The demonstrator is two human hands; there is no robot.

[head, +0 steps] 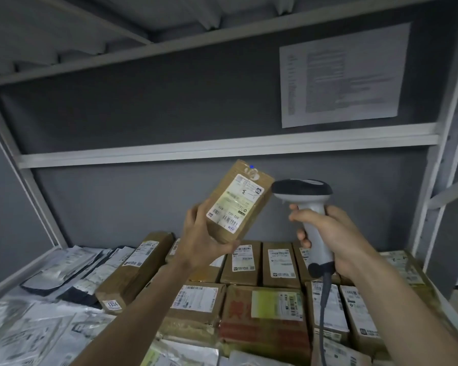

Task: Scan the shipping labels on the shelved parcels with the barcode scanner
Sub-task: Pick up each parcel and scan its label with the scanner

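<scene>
Raised parcel [239,204] left of scanner [306,204], above shelved boxes [249,276].

One scanner [306,204], one raised parcel [239,204]

Brown cardboard parcel [239,204] held up above the shelf stock, tilted with its top toward 1 o'clock. White shipping label [234,203] faces the camera, barcodes at its lower end, handwritten mark near the top. Barcode scanner [306,204] just beside it at 3 o'clock: dark head, grey handle, upright, head aimed left at the parcel, grey cable [324,307] hanging toward 6 o'clock. Shelved parcels [265,297] lie flat below, labels up.
</scene>
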